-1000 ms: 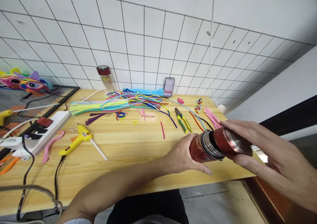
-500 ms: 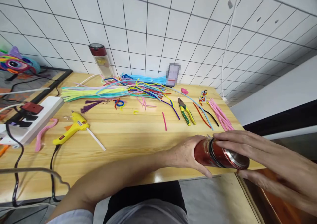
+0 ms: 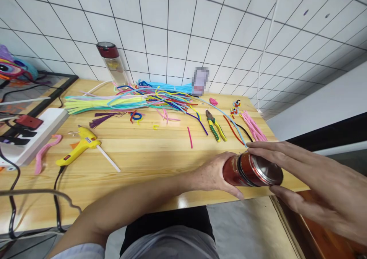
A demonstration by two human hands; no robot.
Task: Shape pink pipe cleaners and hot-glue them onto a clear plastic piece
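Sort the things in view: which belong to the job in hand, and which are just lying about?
In hand:
- red flask, gripped by the left hand
- its lid, with the right hand around it

Lying or standing about:
- yellow glue gun
- pliers
- coloured stems
- clear bottle
- power strip

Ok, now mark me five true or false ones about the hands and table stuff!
1. The left hand holds a dark red cylindrical flask. True.
2. The flask's round, dark red lid with a silver top lies on the pale wooden table. False: it sits on the flask.
3. The yellow plastic glue gun lies on the table. True.
4. The metal pliers with green-and-yellow handles are in the left hand. False: they lie on the table.
5. The clear cylindrical bottle with a dark red cap is near the white tiled wall. True.
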